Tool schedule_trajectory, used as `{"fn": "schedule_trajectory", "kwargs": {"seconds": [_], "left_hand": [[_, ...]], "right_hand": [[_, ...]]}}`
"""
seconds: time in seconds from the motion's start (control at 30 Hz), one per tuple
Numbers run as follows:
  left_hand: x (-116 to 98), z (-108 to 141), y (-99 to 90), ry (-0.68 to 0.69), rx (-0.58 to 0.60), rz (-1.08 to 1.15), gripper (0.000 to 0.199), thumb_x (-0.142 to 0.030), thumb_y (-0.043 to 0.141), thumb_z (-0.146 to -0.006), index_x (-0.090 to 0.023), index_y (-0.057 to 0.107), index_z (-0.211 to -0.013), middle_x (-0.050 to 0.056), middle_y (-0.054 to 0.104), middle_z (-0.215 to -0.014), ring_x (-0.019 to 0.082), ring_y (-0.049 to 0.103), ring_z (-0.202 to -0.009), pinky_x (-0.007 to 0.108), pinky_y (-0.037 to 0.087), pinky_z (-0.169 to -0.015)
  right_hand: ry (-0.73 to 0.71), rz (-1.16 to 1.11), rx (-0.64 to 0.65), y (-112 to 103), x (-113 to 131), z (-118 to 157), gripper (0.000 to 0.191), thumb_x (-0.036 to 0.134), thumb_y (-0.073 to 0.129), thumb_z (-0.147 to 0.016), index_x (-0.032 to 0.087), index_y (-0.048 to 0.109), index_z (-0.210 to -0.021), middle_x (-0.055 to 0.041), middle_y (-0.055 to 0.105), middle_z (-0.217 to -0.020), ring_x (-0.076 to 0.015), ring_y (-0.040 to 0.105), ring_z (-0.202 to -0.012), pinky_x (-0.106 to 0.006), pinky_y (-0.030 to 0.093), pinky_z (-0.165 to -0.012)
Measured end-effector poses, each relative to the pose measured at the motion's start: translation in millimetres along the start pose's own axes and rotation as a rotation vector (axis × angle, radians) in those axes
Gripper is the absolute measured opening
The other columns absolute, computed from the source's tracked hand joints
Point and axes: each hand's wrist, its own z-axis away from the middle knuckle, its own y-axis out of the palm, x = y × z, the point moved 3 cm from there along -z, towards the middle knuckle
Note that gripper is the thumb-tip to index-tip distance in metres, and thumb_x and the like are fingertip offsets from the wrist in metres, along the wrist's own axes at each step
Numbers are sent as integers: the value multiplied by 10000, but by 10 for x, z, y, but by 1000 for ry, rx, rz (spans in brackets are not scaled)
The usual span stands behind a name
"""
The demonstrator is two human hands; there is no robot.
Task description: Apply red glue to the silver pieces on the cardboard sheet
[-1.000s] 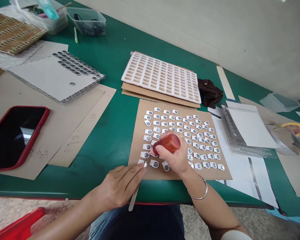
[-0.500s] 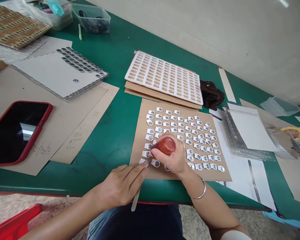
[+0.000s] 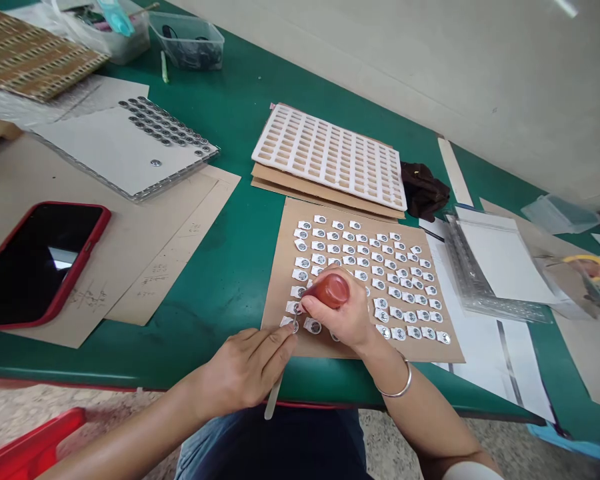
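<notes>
Stick (image 3: pixel 273 400) nearest, projecting from beneath left hand (image 3: pixel 253 365). Left fingers straight, close together, tips at lower-left label piece (image 3: pixel 287 322); grip on stick hidden, cannot tell. Right hand (image 3: pixel 351 321) closed firmly around red-brown tool (image 3: pixel 333 291), thin tip pointing down at same piece, on near-left corner of cardboard sheet (image 3: pixel 279 293). Step, as judged: fine tip work on single piece. Next move appears to call for steady tip, left fingertips kept clear. Beyond sheet: white grid tray (image 3: pixel 259 155).
</notes>
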Motion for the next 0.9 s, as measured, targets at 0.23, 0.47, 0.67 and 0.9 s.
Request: {"fn": "schedule_trajectory", "kwargs": {"seconds": [0.23,0.47,0.67,0.9], "left_hand": [[1,-14,-12,-6,-5,3,234,-72,430,-853,-28,594,-1013,180,697,-941,238,676,-799,309,527,-539],[5,-33,-24,-5,-3,-4,250,-71,398,-866,-33,594,-1017,174,697,-930,215,671,-818,286,532,-574],[-5,0,-12,-11,5,2,245,-67,426,-853,-26,602,-1019,175,691,-940,224,667,-814,295,523,-572],[2,-11,-15,-8,2,-2,246,-66,418,-857,-28,600,-1018,171,693,-941,223,670,-788,303,528,-568]], "right_hand": [[-33,-7,11,8,8,-3,209,284,726,-689,179,588,-806,-17,589,-737,-154,559,-652,-298,473,-581],[-66,4,9,6,11,2,202,280,718,-701,179,583,-812,-18,582,-736,-155,554,-656,-300,470,-583],[-70,20,13,12,23,-2,189,297,704,-716,192,576,-806,-14,580,-732,-154,548,-650,-302,473,-581],[-75,23,10,21,39,-15,180,308,697,-723,192,575,-787,-18,576,-717,-157,547,-648,-312,477,-592]]}}
